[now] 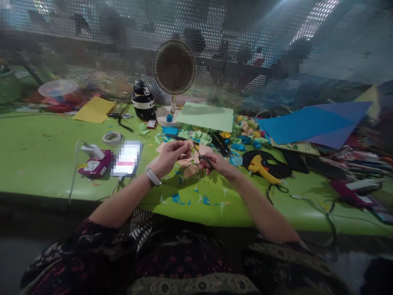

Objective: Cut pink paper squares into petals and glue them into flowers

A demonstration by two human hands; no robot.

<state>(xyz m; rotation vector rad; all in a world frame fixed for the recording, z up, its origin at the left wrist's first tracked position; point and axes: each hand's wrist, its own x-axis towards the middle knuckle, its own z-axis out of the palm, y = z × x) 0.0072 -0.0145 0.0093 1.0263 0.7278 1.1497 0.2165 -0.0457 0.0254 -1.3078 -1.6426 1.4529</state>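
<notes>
Near the middle of the green table [221,215], my left hand [172,155] pinches a small piece of pale pink paper [185,159]. Dark-handled scissors [205,159] are gripped in my right hand [215,164], their blades pointing up and left, close to my left fingertips. Pink paper pieces lie under and around both hands. Blue, green and white scraps [205,199] are scattered in front of them. Behind my hands is a heap of crumpled green, yellow and blue paper pieces [199,136].
Behind stand a small fan [174,67] and a black bottle [143,100]. A phone [127,159], tape roll [112,138] and purple device [95,164] lie left. Right are a yellow glue gun [264,169], cables and blue sheets [302,123].
</notes>
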